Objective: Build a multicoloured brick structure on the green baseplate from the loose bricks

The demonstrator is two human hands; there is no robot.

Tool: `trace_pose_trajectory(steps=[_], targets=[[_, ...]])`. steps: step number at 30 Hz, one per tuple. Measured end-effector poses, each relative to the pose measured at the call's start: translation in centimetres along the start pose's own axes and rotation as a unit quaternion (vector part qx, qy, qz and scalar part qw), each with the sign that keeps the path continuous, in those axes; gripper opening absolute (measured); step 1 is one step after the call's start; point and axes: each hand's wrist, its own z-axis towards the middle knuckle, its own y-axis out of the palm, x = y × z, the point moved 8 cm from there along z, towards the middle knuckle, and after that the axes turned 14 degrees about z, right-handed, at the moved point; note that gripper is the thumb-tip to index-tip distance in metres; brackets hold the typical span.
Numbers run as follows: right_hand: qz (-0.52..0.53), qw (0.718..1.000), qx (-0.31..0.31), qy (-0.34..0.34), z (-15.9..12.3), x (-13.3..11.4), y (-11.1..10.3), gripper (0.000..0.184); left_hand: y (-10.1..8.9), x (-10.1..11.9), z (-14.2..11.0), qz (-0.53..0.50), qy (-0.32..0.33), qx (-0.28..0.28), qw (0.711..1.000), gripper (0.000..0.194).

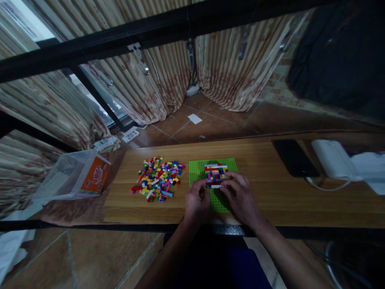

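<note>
brick build (215, 173) | between left hand (196, 200) and right hand (243, 197) | (on green baseplate (219, 204))

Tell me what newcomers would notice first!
Probably the green baseplate, where the left hand and right hand touch a colorful brick build. Then maybe the heap of loose bricks to its left on the wooden table, and the orange label on the clear bin farther left.

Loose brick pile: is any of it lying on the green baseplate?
No, the loose brick pile lies on the wooden tabletop, left of the green baseplate, with bare wood between.
</note>
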Motion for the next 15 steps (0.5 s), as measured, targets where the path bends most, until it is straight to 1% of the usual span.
trace_pose_trajectory(steps=[4,7,10,15], targets=[[-0.002,1.000,0.012,-0.018,0.5,-0.7,1.0,0.010,-0.2,0.0,0.1,-0.012,-0.011,-0.004,1.000,0.022],[0.001,1.000,0.019,-0.015,0.6,-0.7,1.3,0.011,-0.3,-0.1,0.2,-0.017,-0.026,-0.010,0.999,0.022],[-0.005,0.999,0.036,-0.021,0.4,-0.8,1.1,0.012,-0.3,-0.3,0.3,-0.028,-0.036,-0.006,0.999,0.019],[-0.013,0.996,0.060,-0.058,0.0,-1.3,0.8,0.014,0.1,-0.9,0.5,-0.057,-0.041,0.005,0.998,0.015]])
